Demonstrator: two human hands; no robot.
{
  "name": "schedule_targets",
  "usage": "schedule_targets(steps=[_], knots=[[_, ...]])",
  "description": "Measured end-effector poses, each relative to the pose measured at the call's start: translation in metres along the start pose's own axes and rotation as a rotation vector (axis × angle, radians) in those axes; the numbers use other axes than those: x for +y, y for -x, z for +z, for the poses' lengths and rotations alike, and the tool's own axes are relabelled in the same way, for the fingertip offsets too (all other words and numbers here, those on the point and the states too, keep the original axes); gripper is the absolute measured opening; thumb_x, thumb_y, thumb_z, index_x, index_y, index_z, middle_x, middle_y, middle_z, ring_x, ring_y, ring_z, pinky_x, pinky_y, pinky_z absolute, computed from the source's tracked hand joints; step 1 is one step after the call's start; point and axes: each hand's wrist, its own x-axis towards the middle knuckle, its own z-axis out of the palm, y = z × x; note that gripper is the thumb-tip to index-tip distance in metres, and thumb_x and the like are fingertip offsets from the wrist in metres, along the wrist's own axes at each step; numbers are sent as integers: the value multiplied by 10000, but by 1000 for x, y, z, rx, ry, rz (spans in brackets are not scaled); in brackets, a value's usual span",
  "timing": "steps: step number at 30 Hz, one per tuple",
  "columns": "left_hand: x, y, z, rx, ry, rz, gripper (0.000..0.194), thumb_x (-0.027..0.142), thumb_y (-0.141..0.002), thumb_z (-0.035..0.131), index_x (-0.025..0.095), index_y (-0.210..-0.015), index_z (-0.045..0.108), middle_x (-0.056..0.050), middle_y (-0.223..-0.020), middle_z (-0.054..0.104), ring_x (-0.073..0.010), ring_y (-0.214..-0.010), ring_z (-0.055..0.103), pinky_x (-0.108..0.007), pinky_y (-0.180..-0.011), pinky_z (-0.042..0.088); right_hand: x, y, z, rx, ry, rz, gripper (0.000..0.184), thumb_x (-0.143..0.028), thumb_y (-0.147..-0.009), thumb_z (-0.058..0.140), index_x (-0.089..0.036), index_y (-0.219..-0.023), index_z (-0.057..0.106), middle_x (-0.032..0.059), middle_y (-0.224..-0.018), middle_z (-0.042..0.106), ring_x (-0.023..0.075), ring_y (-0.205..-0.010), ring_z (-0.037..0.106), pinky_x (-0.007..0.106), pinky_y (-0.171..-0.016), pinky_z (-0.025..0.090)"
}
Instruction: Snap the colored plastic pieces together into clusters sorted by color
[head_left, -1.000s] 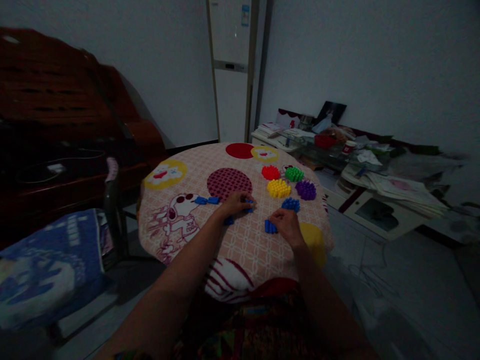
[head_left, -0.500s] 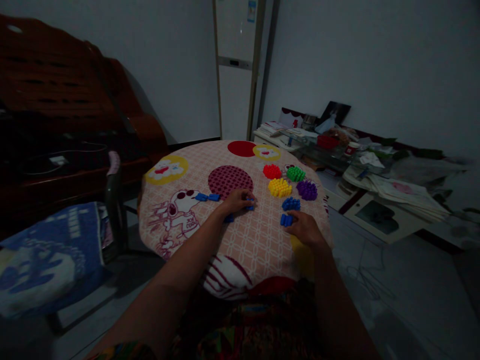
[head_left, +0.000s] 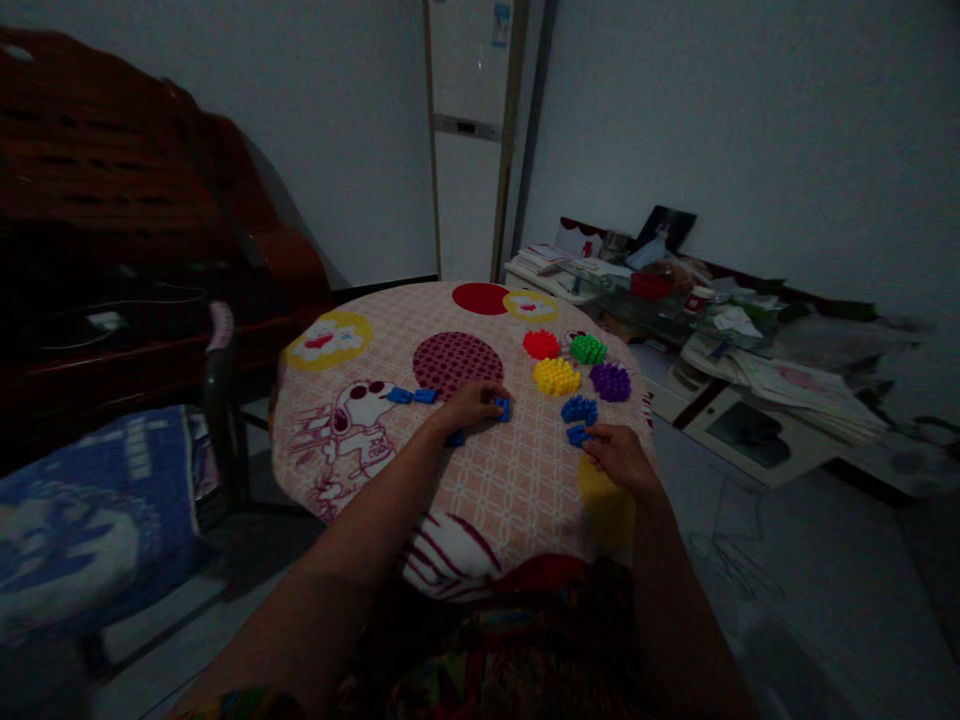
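My left hand [head_left: 474, 404] is at the middle of the round table, its fingers closed on a small blue toy block [head_left: 502, 409]. To the right, my right hand [head_left: 621, 456] pinches another blue block [head_left: 577, 436] just in front of a studded blue cluster [head_left: 579, 409]. Two blue blocks lie left of my left hand, one of them a darker blue block [head_left: 400, 395] and the other a lighter blue block [head_left: 425, 396]. A further blue piece [head_left: 454, 439] is partly hidden by my left wrist.
Beyond the blue cluster sit red [head_left: 541, 345], yellow [head_left: 556, 377], green [head_left: 588, 349] and purple studded clusters [head_left: 611, 381]. A patterned cloth [head_left: 517, 500] covers the table. A chair [head_left: 221, 400] stands at left, a cluttered cabinet [head_left: 750, 430] at right.
My right hand has shifted slightly, and its block now sits turned and closer to the blue cluster. The block at my left hand shows more and looks tilted up. The view has shifted slightly.
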Motion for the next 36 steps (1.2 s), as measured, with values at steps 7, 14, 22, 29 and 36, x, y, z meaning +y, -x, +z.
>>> schedule_targets(steps=[7,14,22,29,36], knots=[[37,-13,37,52,-16,130,202,190,-698,743,148,-895,725,-28,-847,713,-152,-773,650,-242,-711,509,2,3,-26,63,-6,29,251,-316,-608,651,-146,-776,728,-16,-493,580,132,-438,527,237,-435,392],[76,-28,106,169,-274,383,99,171,-737,765,154,-817,707,-108,-1113,700,-242,-1111,621,-398,-1027,460,5,4,-29,80,-64,96,221,-315,-577,670,-154,-725,702,-22,-480,575,129,-412,513,238,-423,382],[67,-35,138,249,-318,381,118,179,-766,722,168,-874,675,-148,-1330,606,-295,-1257,525,-483,-1087,406,10,4,-40,59,159,-91,255,-307,-640,604,-157,-762,771,29,-577,668,167,-540,579,263,-528,415],[51,-34,147,304,-255,417,222,180,-776,693,166,-990,639,-161,-1396,545,-296,-1330,461,-500,-1127,371,8,-11,-37,73,488,-252,324,-206,-714,561,-197,-917,812,75,-872,785,228,-810,704,307,-772,495],[33,-39,136,188,-194,309,782,229,-709,781,111,-1417,471,-196,-1436,527,-321,-1365,463,-482,-1168,353,12,-20,-26,211,484,-269,359,-190,-762,512,-153,-976,799,111,-873,779,220,-792,706,296,-772,505]])
